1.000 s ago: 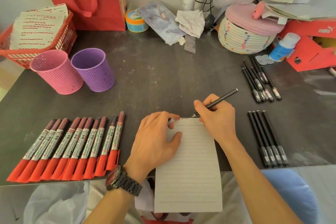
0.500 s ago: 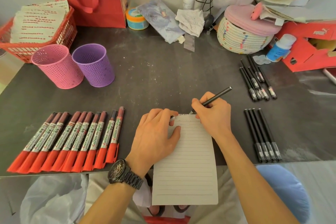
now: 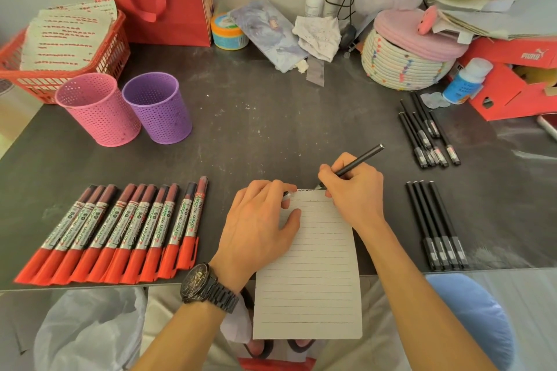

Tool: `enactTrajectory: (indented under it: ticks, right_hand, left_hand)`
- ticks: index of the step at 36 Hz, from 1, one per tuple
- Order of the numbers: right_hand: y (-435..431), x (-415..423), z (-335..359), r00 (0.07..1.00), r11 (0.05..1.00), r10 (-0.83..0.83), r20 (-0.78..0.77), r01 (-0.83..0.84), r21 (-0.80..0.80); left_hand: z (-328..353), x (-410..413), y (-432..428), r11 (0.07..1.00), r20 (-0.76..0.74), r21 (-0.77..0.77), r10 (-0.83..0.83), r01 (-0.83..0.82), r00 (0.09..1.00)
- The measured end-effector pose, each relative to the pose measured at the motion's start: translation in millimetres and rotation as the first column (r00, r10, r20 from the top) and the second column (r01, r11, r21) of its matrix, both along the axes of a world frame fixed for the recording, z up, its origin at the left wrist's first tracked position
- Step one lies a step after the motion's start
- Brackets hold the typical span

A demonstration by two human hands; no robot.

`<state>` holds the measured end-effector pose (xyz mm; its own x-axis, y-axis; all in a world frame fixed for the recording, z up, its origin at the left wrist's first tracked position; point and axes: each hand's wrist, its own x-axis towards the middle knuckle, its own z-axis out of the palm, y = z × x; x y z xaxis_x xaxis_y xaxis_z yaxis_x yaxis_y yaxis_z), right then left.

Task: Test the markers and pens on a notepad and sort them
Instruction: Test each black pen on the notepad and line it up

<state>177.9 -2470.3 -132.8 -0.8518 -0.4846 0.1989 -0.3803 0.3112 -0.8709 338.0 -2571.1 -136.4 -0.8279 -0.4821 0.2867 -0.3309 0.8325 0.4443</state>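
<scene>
Your right hand pinches the thin black pen at the top edge of the white lined notepad, which hangs off the dark grey table with your left hand resting on it, so a slip could mark the table or drop the pad.

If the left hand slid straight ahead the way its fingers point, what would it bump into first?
Probably the right hand holding the black pen, just ahead and slightly right of the left hand. If it slips past, only bare table shows before the crumpled tissue.
</scene>
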Motion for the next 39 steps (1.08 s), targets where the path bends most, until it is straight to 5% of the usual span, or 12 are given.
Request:
enactTrajectory:
  ticks: [39]
  right_hand:
    - [2.2,0.9,7.3,0.996,0.995,-0.076,0.052,0.079,-0.064]
  left_hand:
    - [-3.6,-1.4,-0.9,1.000,0.034,0.021,0.021,-0.022,0.999]
